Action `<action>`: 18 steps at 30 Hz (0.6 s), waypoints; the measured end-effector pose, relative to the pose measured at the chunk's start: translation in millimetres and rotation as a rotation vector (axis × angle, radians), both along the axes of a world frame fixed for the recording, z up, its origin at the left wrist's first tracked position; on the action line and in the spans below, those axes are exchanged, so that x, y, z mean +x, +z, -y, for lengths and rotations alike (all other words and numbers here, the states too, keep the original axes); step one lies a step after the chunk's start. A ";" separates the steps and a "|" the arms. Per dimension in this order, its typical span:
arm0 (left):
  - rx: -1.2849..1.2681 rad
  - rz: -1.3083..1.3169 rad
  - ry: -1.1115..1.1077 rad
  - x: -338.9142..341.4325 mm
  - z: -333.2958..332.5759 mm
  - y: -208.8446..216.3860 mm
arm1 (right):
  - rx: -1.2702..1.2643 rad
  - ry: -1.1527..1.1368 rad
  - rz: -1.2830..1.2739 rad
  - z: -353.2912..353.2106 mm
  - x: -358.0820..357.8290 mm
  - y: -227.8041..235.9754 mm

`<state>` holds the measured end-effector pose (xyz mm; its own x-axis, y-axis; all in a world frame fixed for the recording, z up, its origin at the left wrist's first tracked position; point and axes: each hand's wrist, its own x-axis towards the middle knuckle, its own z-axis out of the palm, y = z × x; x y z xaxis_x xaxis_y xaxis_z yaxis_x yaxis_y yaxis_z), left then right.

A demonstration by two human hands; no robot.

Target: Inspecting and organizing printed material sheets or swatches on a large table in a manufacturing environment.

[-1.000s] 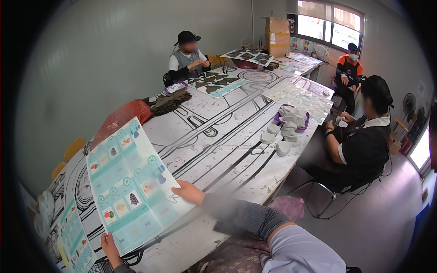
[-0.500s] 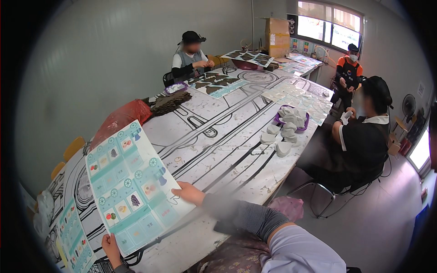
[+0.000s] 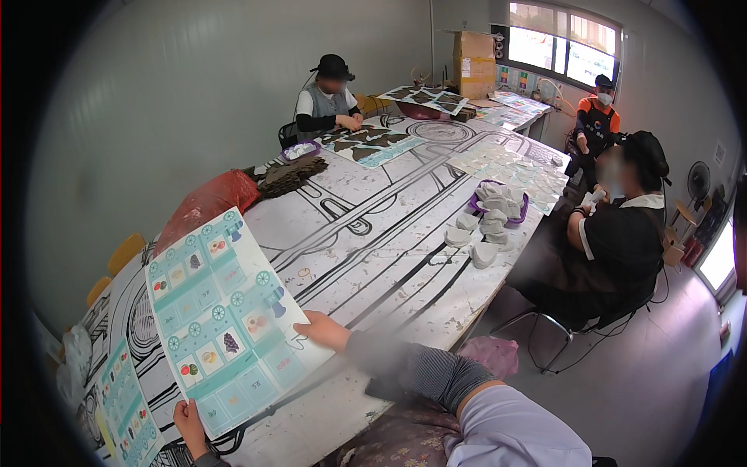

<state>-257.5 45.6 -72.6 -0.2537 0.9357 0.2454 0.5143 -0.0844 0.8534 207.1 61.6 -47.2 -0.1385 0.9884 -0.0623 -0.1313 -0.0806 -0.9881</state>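
- The left hand point(image 3: 189, 423) grips the lower corner of a large teal picture sheet point(image 3: 226, 319), with the fingers closed on its edge.
- The right hand point(image 3: 323, 330) holds the right edge of the same sheet, with the thumb on top and the fingers under the paper.
- The sheet is lifted and tilted over the near end of the long white table point(image 3: 373, 257); it shows rows of small round pictures of fruits and other items.
- A second teal sheet point(image 3: 124, 405) lies on the table just to the left of the held one.
- A red plastic bag point(image 3: 206, 204) lies on the far left side of the table, and a pile of dark cardboard pieces point(image 3: 292, 175) is just beside it.
- A purple tray point(image 3: 498, 204) with pale foam shapes stands near the right edge of the table, and more loose shapes lie beside it.
- Three other persons sit around the table, well apart from the sheet.
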 end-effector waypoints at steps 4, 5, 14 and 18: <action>0.000 -0.016 0.006 7.5 4.6 8.9 | 0.036 0.007 0.022 1.0 1.4 1.0; -0.002 -0.019 0.011 8.6 5.4 10.8 | 0.045 0.005 0.018 0.9 1.6 0.8; -0.003 -0.030 0.012 1.3 2.3 2.7 | 0.021 0.009 0.048 3.6 0.6 5.4; 0.000 -0.050 0.011 2.3 1.9 3.8 | 0.027 -0.003 0.038 1.5 0.9 1.6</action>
<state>-255.2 43.8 -68.8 -0.2512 0.9328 0.2583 0.5571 -0.0789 0.8267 208.1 60.0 -45.6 -0.1339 0.9902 -0.0406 -0.0940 -0.0534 -0.9941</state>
